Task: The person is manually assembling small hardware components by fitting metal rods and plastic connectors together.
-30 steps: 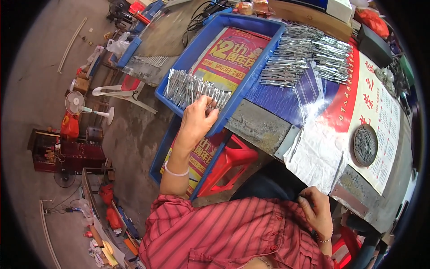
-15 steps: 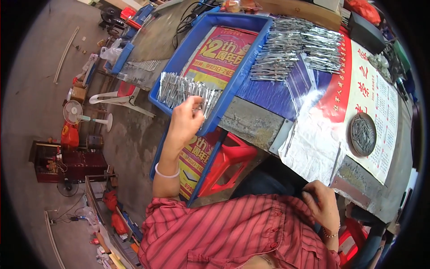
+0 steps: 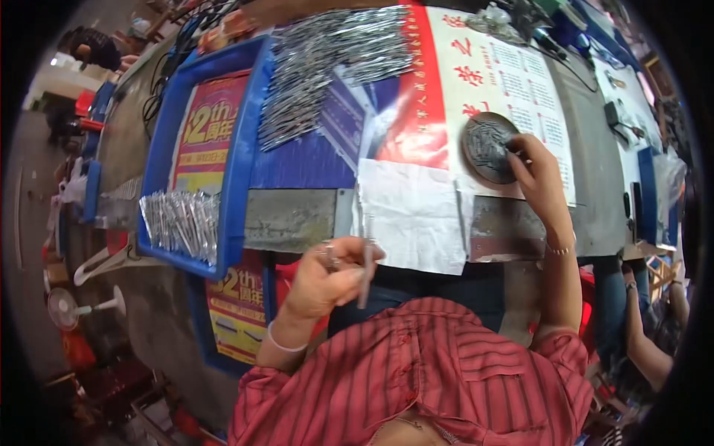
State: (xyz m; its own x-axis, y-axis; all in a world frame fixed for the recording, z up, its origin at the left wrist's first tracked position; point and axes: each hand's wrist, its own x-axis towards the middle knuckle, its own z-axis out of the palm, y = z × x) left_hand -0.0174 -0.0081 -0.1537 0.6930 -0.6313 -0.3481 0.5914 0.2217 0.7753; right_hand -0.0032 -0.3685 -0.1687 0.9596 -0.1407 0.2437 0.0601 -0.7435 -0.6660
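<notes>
My left hand (image 3: 321, 281) is closed around a slim silvery metal piece (image 3: 366, 273), held upright in front of my shirt at the table's near edge. The piece is blurred, and its exact kind does not show. Over at the right, my right hand (image 3: 537, 175) has its fingertips pinched at the rim of a round dark dish (image 3: 470, 157). Small grey metal pins (image 3: 489, 143) fill that dish. Whatever is between the right fingertips is too small or hidden to make out.
A blue tray (image 3: 236, 167) at the left holds a row of slim metal pieces (image 3: 178, 227) over printed paper. More such pieces (image 3: 320, 63) lie heaped at the back. White cloth or paper (image 3: 409, 223) covers the front edge. Another person's arm (image 3: 645, 349) shows at right.
My left hand has come away from the blue tray toward my chest with a metal piece. My right hand has risen from the table edge to the dish. The view has turned right.
</notes>
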